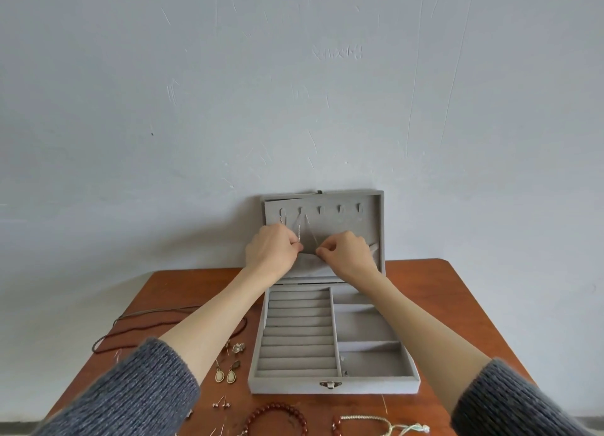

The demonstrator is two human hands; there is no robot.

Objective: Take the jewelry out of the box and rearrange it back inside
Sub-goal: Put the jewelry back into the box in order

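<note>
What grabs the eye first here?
Both hands, left and right, meet at the upright lid of the open grey box, pinching a thin chain that hangs from a hook. The box's near trays look mostly empty. Earrings and a red bead bracelet lie loose on the wooden table, left and front.

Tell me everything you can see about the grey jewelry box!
The jewelry box is grey and looks velvety. It sits open on the wooden table, its lid upright near the wall. The lid has five small hooks; thin silver chains hang from the left ones above a pocket. The left hand and right hand pinch the chains at the pocket. The base has padded ring rows on the left, open compartments on the right, and a metal clasp at the front.
</note>
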